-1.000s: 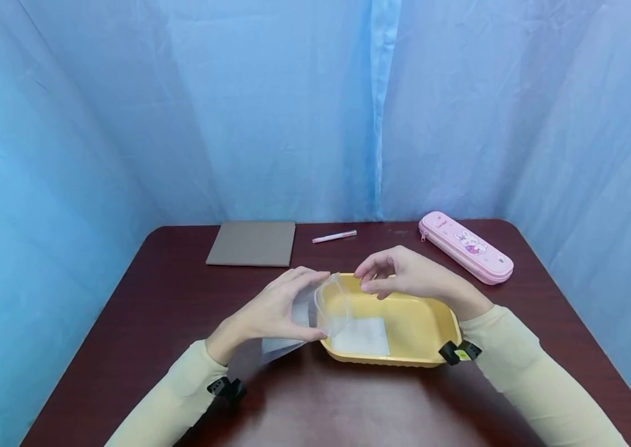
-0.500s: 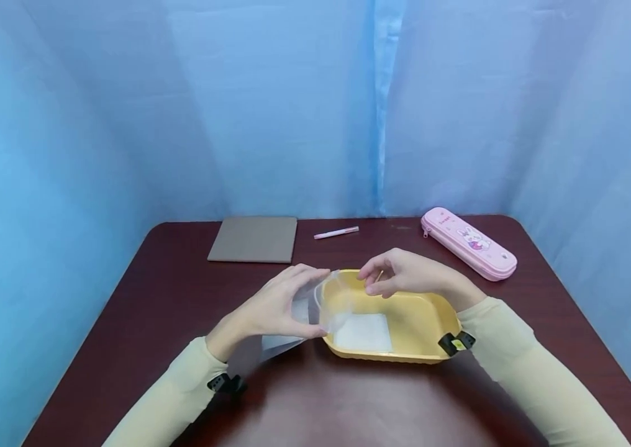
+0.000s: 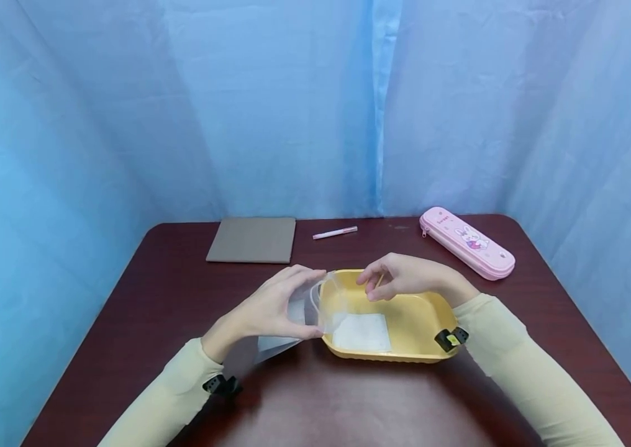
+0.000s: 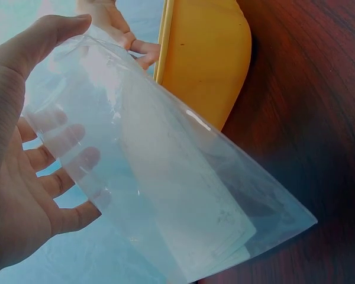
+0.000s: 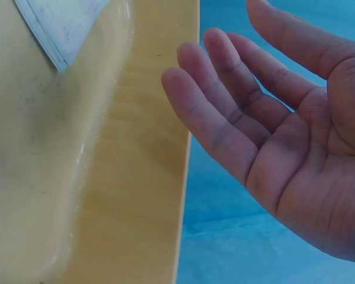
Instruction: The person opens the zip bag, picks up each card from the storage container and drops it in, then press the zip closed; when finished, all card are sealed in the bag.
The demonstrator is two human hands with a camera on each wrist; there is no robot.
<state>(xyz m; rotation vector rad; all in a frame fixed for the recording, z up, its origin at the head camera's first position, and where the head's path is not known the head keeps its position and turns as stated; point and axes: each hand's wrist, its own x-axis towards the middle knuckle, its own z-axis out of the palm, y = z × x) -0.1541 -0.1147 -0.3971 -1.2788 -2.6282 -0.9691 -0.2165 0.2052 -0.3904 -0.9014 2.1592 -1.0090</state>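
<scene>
Clear bag (image 4: 127, 204) is at the left end of the yellow tray (image 3: 416, 323), papers (image 4: 192, 201) inside. Our left hand (image 3: 273, 304) grips it around the mouth. Probably light, limp, slippery; we'd hold by the rim. Our right hand (image 3: 405, 277), above tray's far side, is loosely curled, holding nothing. White stack (image 3: 363, 333) sits near-left in tray.

Dk red-brown table (image 3: 382, 403), wood-grain, rounded far corners, pale sheen nr the front. Flat grey-brown rect. pad (image 3: 251, 240) lies at far L, back edge abt at the table's far edge. White & pink pen (image 3: 335, 233) just R of it, not touching, slightly slanted, R end farther back. Pink pencil case (image 3: 466, 243) at far R, set diag., w/ bunny pic, small lettering, zip pull nr its L end. Lt blue curtain (image 3: 282, 112) behind & both sides, shiny vert. strip (image 3: 385, 105) abt mid.
</scene>
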